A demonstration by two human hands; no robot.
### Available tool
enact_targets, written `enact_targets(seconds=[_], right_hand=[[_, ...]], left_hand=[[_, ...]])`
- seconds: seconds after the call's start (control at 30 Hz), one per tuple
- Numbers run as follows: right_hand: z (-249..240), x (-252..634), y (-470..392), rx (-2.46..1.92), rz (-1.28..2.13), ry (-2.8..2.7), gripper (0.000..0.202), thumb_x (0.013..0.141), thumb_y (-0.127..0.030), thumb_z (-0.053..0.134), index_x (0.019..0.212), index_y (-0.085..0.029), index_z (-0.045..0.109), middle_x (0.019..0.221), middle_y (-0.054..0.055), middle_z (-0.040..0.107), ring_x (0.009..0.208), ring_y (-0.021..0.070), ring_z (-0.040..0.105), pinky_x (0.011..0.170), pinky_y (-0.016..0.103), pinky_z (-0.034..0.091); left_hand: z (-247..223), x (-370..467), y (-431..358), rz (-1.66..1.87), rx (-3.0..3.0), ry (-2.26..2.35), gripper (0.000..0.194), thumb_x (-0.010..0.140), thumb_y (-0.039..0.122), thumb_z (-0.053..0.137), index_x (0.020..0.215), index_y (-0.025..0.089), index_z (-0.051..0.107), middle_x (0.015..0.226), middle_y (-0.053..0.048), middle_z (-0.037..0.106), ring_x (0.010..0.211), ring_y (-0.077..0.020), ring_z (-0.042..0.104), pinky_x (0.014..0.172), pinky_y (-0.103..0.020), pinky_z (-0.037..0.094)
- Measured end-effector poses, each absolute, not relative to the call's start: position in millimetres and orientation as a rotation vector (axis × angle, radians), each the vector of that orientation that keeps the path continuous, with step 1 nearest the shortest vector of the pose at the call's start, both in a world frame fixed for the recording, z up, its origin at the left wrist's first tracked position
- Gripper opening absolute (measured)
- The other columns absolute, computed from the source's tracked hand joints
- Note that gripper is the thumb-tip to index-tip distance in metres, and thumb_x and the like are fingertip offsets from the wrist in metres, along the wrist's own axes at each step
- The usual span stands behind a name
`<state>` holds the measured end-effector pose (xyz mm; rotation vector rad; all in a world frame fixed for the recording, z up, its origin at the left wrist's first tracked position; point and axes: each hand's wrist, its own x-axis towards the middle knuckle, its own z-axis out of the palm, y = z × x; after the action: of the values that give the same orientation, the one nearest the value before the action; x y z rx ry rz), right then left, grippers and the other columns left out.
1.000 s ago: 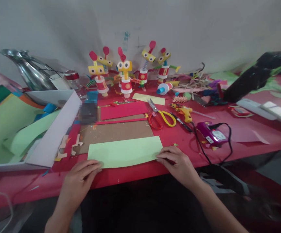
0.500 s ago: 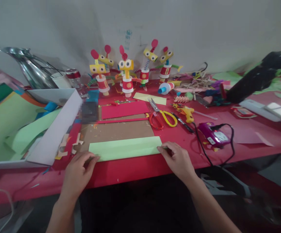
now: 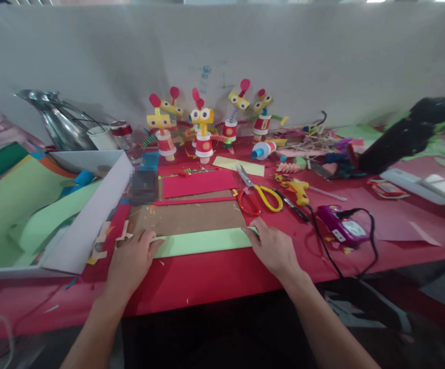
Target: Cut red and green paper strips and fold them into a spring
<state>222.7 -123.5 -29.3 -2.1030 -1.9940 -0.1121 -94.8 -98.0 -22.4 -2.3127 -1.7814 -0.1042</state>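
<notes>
A light green paper strip [image 3: 205,243] lies lengthwise near the table's front edge, partly over a brown board [image 3: 195,219]. My left hand [image 3: 132,259] grips its left end between thumb and fingers. At the opposite end, my right hand [image 3: 274,249] pinches the strip, fingers closed on it. Beyond the board lies red paper [image 3: 199,184]. Scissors [image 3: 259,192] with one red and one yellow handle rest to the right, beside a black pen [image 3: 291,205].
Several paper figures [image 3: 204,136] stand by the wall. At left sits a white box [image 3: 91,225] of coloured paper. On the right are a yellow glue gun [image 3: 297,189], a purple power socket [image 3: 343,225] with a cable, and a black stand [image 3: 395,138].
The green paper looks narrower, its upper edge now folded down. Both hands have closed over its ends, with their fingers further forward. The camera view has tilted up slightly.
</notes>
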Motion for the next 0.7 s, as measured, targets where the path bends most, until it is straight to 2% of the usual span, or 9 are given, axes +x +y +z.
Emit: enact_targets(seconds=[0.23,0.4,0.5,0.6,0.7], right_hand=[[-31,219,-121,-2.168,-0.229,-2.068,0.026,0.094,-0.042,0.037,0.088,-0.02,0.05,0.061,0.005,0.064,0.06,0.0207,0.065,0.046,0.026,0.019],[-32,218,-121,-2.178,-0.141,-2.001,0.025,0.093,-0.044,0.04,0.091,-0.02,0.048,0.062,0.003,0.063,0.058,0.0197,0.062,0.046,0.025,0.023],[-32,217,-122,-2.166,-0.188,-1.944,0.026,0.091,-0.046,0.042,0.096,-0.021,0.048,0.069,0.004,0.062,0.063,0.02,0.061,0.046,0.025,0.024],[-33,215,-123,-2.063,-0.368,-2.044,0.02,0.091,-0.04,0.044,0.09,-0.022,0.053,0.085,0.007,0.061,0.079,0.0225,0.058,0.049,0.026,0.027],[-34,214,-123,-1.948,-0.369,-2.187,0.017,0.093,-0.028,0.042,0.086,-0.021,0.056,0.083,0.006,0.06,0.079,0.0211,0.054,0.054,0.027,0.031]], left_hand=[[-29,-101,-95,-0.211,-2.379,-1.839,0.027,0.091,0.039,0.037,0.093,0.019,0.055,0.093,-0.006,0.064,0.082,-0.0217,0.061,0.066,-0.03,0.041],[-30,-101,-95,-0.308,-2.429,-1.88,0.025,0.09,0.04,0.039,0.089,0.02,0.053,0.089,-0.005,0.063,0.081,-0.0218,0.06,0.067,-0.031,0.042],[-27,-98,-96,-0.405,-2.34,-1.844,0.022,0.088,0.037,0.043,0.094,0.02,0.056,0.095,-0.008,0.062,0.09,-0.0247,0.058,0.07,-0.033,0.043],[-23,-93,-98,-0.393,-2.346,-1.657,0.018,0.087,0.028,0.045,0.094,0.021,0.061,0.101,-0.009,0.061,0.096,-0.0273,0.056,0.076,-0.038,0.044],[-22,-87,-105,-0.335,-2.45,-1.536,0.026,0.084,0.012,0.041,0.092,0.02,0.064,0.099,-0.009,0.064,0.093,-0.0256,0.057,0.079,-0.039,0.045]])
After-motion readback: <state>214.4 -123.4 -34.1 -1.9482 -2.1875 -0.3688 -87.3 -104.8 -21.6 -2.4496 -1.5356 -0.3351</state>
